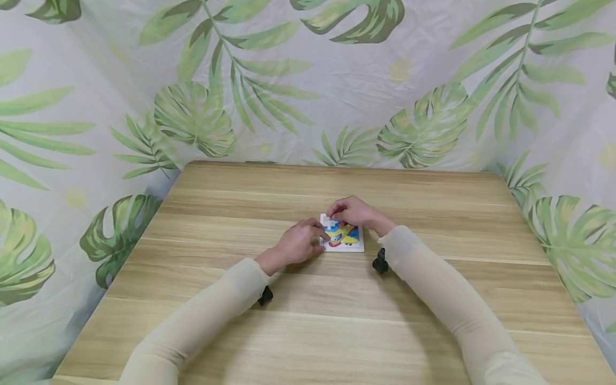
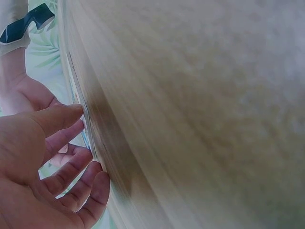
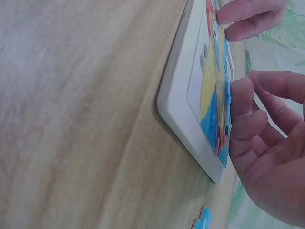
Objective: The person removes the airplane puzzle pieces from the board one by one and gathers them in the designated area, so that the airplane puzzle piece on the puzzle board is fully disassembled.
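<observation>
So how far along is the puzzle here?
Mostly done: the puzzle on the table shows a nearly whole picture. In hand: the right hand works its top left corner, where a pale gap remains, while the left hand steadies the left edge. Left: one loose piece lies beside the tray.

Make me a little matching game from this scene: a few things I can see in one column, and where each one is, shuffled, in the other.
Things:
1. puzzle board
2. left hand
3. right hand
4. leaf-print cloth

Places:
A. at the board's far edge
B. behind and beside the table
C. at the board's left edge
D. flat on the table's middle

Pairs: 1-D, 2-C, 3-A, 4-B
</observation>
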Demonstrator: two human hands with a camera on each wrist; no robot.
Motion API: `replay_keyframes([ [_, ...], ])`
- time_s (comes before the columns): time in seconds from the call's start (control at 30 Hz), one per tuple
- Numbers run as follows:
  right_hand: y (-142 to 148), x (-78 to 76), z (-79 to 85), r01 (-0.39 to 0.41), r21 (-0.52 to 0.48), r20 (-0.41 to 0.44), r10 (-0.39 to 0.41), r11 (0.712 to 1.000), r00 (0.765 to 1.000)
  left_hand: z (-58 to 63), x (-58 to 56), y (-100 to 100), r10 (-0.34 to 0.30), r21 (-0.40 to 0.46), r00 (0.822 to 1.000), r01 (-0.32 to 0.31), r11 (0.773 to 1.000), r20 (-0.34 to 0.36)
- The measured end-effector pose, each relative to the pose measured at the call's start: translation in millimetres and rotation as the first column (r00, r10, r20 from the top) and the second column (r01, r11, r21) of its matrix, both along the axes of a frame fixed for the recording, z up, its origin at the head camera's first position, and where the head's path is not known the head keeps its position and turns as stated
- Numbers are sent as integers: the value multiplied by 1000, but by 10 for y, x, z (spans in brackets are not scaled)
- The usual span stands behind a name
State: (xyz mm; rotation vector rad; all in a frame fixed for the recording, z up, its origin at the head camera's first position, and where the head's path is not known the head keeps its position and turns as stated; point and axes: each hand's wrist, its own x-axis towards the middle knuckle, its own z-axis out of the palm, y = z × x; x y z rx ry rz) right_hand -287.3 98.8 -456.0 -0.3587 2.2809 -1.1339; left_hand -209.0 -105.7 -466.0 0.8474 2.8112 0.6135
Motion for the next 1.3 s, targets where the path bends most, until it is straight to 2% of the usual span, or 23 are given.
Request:
replay_keyframes([
  [0.23, -1, 12, 7, -5, 17, -3, 5, 1000, 1000, -4, 3, 6, 3, -5, 1000, -3, 1000, 1],
  [0.5, -8, 19, 23, -5, 30, -71, 7, 1000, 997, 4, -7, 7, 8, -11, 1000, -8, 1000, 11],
  [0.93, -19, 11, 37, 6, 28, -69, -4, 1000, 998, 18, -11, 6, -7, -3, 1000, 7, 1000, -11],
  [1.3, -16, 37, 40, 14, 34, -83, -12, 999, 996, 5, -7, 10, -6, -7, 1000, 6, 1000, 9],
])
